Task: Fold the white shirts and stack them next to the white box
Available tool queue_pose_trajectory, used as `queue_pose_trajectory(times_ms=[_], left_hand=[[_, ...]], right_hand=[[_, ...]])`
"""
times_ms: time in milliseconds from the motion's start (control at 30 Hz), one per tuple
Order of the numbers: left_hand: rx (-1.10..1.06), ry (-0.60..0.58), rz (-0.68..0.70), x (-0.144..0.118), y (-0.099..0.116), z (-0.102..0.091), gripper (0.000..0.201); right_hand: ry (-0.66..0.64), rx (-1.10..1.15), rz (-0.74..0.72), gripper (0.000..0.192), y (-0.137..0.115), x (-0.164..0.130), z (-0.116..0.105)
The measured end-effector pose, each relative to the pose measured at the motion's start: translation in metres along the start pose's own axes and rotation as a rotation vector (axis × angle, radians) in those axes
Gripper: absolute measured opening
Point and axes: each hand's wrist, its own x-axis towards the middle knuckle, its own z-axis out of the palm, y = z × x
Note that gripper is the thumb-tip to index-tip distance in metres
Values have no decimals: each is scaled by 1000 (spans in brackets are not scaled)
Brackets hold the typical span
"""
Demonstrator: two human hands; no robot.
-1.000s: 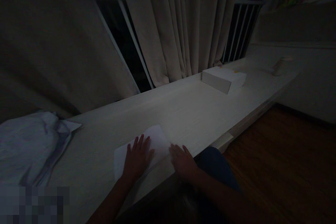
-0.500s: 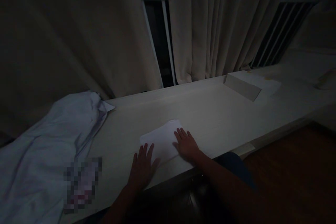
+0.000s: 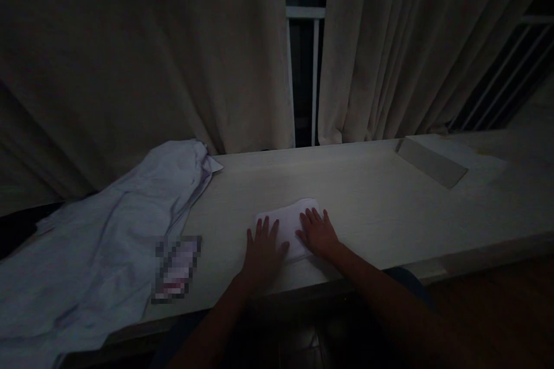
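Both hands, left hand [image 3: 262, 251] and right hand [image 3: 319, 233], press flat with fingers spread on a small folded white cloth [image 3: 288, 225] near the front edge of the pale wooden surface [image 3: 372, 202].

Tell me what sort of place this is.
Probably a dim room at home: a long pale desk runs under a curtained window, with rumpled laundry heaped at one end. Both hands press flat on a folded white cloth.

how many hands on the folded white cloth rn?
2. The left hand lies flat on the near left part of the folded white cloth; the right hand lies flat on its right part. Both rest on the desk.
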Motion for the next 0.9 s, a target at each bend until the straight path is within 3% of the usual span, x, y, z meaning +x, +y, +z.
queue_pose_trajectory(times_ms=[100, 233, 400, 567, 733, 900], left_hand=[[-30, 16, -44, 20, 1, -2, 71], [-60, -29, -156, 31, -14, 19, 84], [-79, 31, -173, 23, -26, 45, 84], [-102, 46, -170, 20, -26, 44, 79], [-118, 48, -171, -16, -38, 34, 67], [-106, 126, -289, -78, -66, 38, 61]], right_hand=[[10, 13, -71, 61, -16, 23, -3], [-90, 38, -14, 68, -21, 44, 12], [-81, 33, 38, 70, -18, 40, 38], [-113, 25, 39, 72, -19, 39, 34], [-125, 38, 2, 71, -25, 35, 11], [-55, 59, -113, 68, -59, -1, 4]])
